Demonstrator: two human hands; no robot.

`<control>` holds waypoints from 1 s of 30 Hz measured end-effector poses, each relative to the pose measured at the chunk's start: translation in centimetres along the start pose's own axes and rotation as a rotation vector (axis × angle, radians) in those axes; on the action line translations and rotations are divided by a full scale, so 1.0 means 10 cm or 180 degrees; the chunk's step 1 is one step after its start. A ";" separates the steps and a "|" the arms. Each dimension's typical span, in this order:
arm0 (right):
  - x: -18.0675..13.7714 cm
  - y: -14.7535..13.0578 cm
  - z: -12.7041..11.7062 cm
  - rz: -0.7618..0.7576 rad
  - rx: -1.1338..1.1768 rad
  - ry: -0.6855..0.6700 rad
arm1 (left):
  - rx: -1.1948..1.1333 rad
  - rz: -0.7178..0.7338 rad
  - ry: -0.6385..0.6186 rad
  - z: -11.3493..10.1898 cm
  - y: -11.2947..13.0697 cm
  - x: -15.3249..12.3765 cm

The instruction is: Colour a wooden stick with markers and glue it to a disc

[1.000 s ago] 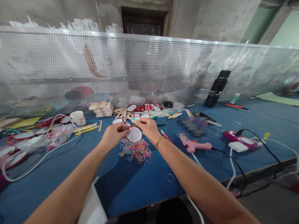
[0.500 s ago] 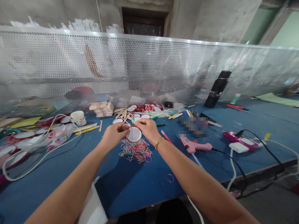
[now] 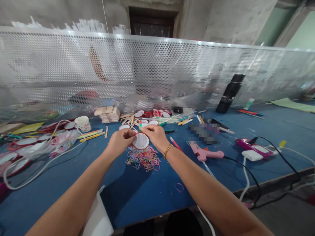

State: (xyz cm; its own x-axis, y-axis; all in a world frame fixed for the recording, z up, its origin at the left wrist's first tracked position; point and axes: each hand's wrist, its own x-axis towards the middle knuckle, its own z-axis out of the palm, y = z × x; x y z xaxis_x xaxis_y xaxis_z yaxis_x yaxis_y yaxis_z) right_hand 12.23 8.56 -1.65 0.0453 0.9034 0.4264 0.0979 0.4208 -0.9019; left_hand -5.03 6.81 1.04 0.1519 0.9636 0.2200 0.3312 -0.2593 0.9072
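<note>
Between my two hands is a round white lid (image 3: 141,141) with a red rim, and thin pinkish lines, which look like rubber bands, run down its face. At its left edge, my left hand (image 3: 119,142) pinches it between thumb and fingers. My right hand (image 3: 157,136), a gold bracelet on its wrist, is closed at the upper right edge, beside a narrow red-and-green strip (image 3: 140,126) rising above the rim. I cannot tell whether the strip is joined to the lid. Directly below lies a pile of colourful rubber bands (image 3: 144,159) on the blue table (image 3: 130,193).
A pink glue gun (image 3: 206,154) with a black cord lies to the right, near a purple power strip (image 3: 254,147). Behind are craft sticks (image 3: 129,119), more red lids (image 3: 157,113) and a black bottle (image 3: 230,94). A paper cup (image 3: 83,124) stands left.
The view has shifted very slightly. Both hands and the lid keep almost the same place and hold.
</note>
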 end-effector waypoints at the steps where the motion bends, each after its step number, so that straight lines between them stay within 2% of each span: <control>1: 0.00 0.00 0.00 0.0002 0.0004 -0.0003 | 0.0002 0.0003 0.0008 0.00 0.00 0.00; 30: 0.00 -0.03 0.01 0.0117 0.0216 -0.0099 | 0.0033 0.0113 0.0093 0.01 -0.03 0.02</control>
State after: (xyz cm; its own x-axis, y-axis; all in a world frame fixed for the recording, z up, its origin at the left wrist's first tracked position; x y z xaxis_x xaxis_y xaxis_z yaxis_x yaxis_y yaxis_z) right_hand 12.09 8.42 -1.42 0.0166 0.9200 0.3915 0.0291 0.3909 -0.9200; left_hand -5.01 7.02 0.79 0.1366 0.9552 0.2626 0.3357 -0.2940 0.8949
